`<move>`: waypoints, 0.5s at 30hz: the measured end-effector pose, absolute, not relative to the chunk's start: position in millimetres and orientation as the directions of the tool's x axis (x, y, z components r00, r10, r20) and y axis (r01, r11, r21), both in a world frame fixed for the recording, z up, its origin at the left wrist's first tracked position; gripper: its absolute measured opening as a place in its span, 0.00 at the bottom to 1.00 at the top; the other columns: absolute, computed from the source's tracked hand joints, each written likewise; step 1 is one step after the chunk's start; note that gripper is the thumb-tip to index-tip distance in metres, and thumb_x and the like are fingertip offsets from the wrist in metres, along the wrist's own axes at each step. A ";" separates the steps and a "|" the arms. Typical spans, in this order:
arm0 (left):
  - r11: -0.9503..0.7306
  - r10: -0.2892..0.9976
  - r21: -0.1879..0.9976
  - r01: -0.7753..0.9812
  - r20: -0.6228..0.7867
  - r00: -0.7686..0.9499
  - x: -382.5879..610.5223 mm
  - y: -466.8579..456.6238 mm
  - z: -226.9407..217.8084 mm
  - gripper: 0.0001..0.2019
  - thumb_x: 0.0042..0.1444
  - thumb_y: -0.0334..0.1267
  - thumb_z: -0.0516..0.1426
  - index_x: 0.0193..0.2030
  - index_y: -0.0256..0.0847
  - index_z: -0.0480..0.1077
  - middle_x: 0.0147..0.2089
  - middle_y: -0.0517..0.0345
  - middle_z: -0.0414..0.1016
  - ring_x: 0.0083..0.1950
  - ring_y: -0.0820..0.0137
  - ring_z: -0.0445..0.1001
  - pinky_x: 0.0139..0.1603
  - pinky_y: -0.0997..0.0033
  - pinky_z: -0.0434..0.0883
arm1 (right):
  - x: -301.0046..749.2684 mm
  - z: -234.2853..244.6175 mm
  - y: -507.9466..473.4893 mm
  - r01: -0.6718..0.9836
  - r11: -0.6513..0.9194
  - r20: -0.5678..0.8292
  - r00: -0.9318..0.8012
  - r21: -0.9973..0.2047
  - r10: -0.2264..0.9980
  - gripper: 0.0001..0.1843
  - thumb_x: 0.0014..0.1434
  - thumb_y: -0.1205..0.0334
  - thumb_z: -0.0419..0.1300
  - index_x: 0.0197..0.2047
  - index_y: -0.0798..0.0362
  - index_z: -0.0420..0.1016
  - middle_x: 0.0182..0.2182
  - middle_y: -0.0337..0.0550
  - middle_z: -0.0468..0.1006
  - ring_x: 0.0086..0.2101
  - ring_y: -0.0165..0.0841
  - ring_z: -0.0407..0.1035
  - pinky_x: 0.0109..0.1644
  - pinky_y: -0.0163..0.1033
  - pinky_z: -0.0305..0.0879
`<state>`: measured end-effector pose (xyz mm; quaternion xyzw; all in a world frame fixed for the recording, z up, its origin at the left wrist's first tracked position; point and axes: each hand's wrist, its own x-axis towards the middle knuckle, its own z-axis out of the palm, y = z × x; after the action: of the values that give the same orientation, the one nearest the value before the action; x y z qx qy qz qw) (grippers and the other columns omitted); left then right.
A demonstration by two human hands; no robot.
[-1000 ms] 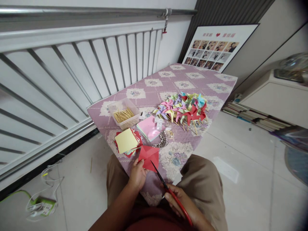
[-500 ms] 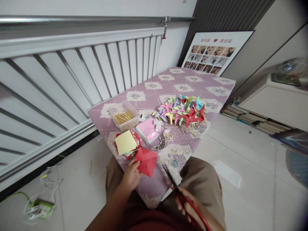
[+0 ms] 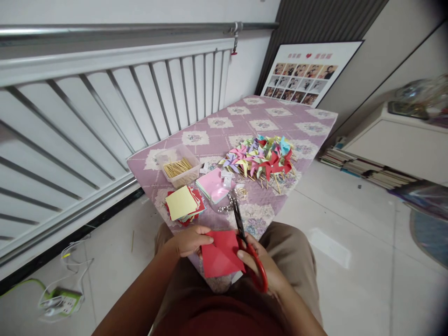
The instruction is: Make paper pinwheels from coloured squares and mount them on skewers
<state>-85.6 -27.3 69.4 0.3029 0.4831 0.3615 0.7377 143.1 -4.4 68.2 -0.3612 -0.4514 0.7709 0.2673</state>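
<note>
A square of red paper (image 3: 222, 256) is held in front of me above the table corner. My left hand (image 3: 193, 240) pinches its left edge between thumb and fingers. At the opposite edge, my right hand (image 3: 261, 261) grips a pair of scissors (image 3: 239, 219) with red handles and dark blades pointing away from me. The right thumb also rests on the paper's right edge. Just beyond my left hand lies a stack of coloured paper squares (image 3: 182, 204), pale yellow on top. Pink paper squares (image 3: 210, 184) lie past it, beside small shiny metal pieces (image 3: 226, 206).
Behind the paper stands a clear plastic box (image 3: 178, 165) of thin wooden sticks. Finished paper pinwheels (image 3: 262, 156) are heaped on the right of the flowered tablecloth (image 3: 196, 137). A white radiator (image 3: 140, 98) runs along the left. A green power strip (image 3: 65, 301) lies on the floor.
The scissors have moved up and left, and their blades now point away from me. My right hand has come to the red paper, which has turned and moved nearer to me.
</note>
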 end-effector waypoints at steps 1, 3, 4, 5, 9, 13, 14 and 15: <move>0.557 0.821 0.802 -0.215 -0.493 0.288 -85.8 -27.1 69.4 0.04 0.47 0.37 0.63 0.27 0.39 0.76 0.19 0.57 0.72 0.16 0.74 0.65 0.16 0.77 0.62 | 137.9 69.6 -7.4 -0.116 -0.466 -0.314 -0.593 -0.877 0.741 0.28 0.53 0.50 0.67 0.53 0.48 0.63 0.44 0.43 0.74 0.37 0.33 0.70 0.40 0.36 0.67; 0.547 0.826 0.803 -0.236 -0.473 0.306 -85.4 -28.1 67.8 0.06 0.47 0.38 0.64 0.29 0.37 0.77 0.21 0.55 0.74 0.17 0.73 0.67 0.17 0.75 0.64 | 129.7 71.5 -13.3 -0.171 -0.480 -0.319 -0.555 -0.860 0.769 0.24 0.52 0.53 0.68 0.49 0.49 0.66 0.41 0.42 0.75 0.35 0.33 0.71 0.40 0.36 0.68; 0.531 0.840 0.800 -0.280 -0.452 0.300 -84.6 -29.3 66.4 0.07 0.47 0.38 0.64 0.32 0.37 0.78 0.23 0.52 0.76 0.19 0.71 0.70 0.21 0.73 0.67 | 126.8 71.5 -15.9 -0.177 -0.479 -0.328 -0.529 -0.860 0.783 0.23 0.51 0.53 0.68 0.47 0.49 0.66 0.38 0.41 0.75 0.33 0.32 0.70 0.38 0.35 0.69; 0.506 0.859 0.793 -0.339 -0.429 0.280 -83.1 -30.9 64.7 0.09 0.48 0.39 0.64 0.35 0.37 0.78 0.28 0.50 0.78 0.24 0.68 0.73 0.26 0.70 0.70 | 124.5 70.9 -18.3 -0.179 -0.478 -0.337 -0.504 -0.860 0.795 0.23 0.50 0.53 0.69 0.46 0.49 0.66 0.36 0.39 0.75 0.30 0.31 0.69 0.34 0.34 0.69; 0.399 0.917 0.711 -0.579 -0.300 0.264 -70.5 -41.9 55.7 0.24 0.49 0.51 0.64 0.46 0.34 0.75 0.45 0.42 0.78 0.46 0.56 0.77 0.48 0.59 0.71 | 119.5 64.0 -24.1 -0.241 -0.492 -0.360 -0.435 -0.837 0.826 0.26 0.49 0.53 0.69 0.48 0.48 0.65 0.25 0.31 0.69 0.18 0.24 0.60 0.18 0.29 0.60; 0.399 0.911 0.561 -0.725 -0.151 0.384 -54.3 -59.0 44.3 0.36 0.44 0.57 0.65 0.54 0.32 0.70 0.50 0.37 0.75 0.47 0.56 0.76 0.46 0.62 0.71 | 114.4 60.9 -25.3 -0.365 -0.461 -0.362 -0.308 -0.809 0.880 0.24 0.49 0.56 0.70 0.47 0.48 0.66 0.26 0.31 0.72 0.19 0.25 0.63 0.19 0.29 0.62; 0.404 0.910 0.544 -0.735 -0.158 0.383 -51.2 -63.2 42.1 0.35 0.45 0.55 0.65 0.55 0.33 0.69 0.51 0.38 0.74 0.47 0.58 0.75 0.46 0.63 0.71 | 112.9 61.3 -25.3 -0.387 -0.450 -0.365 -0.275 -0.805 0.890 0.24 0.48 0.57 0.70 0.46 0.48 0.67 0.27 0.32 0.73 0.20 0.26 0.64 0.21 0.29 0.63; 0.395 0.916 0.532 -0.748 -0.171 0.362 -48.5 -66.9 40.5 0.35 0.44 0.55 0.66 0.56 0.35 0.69 0.53 0.39 0.74 0.48 0.59 0.75 0.45 0.65 0.71 | 111.4 61.9 -25.2 -0.405 -0.438 -0.366 -0.246 -0.802 0.898 0.24 0.48 0.58 0.70 0.46 0.48 0.67 0.28 0.33 0.75 0.21 0.26 0.66 0.23 0.30 0.65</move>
<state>-48.5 -66.9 40.5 0.1856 0.2259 0.5175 0.8042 111.4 -25.2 61.9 -0.4243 -0.2901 0.7342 0.4437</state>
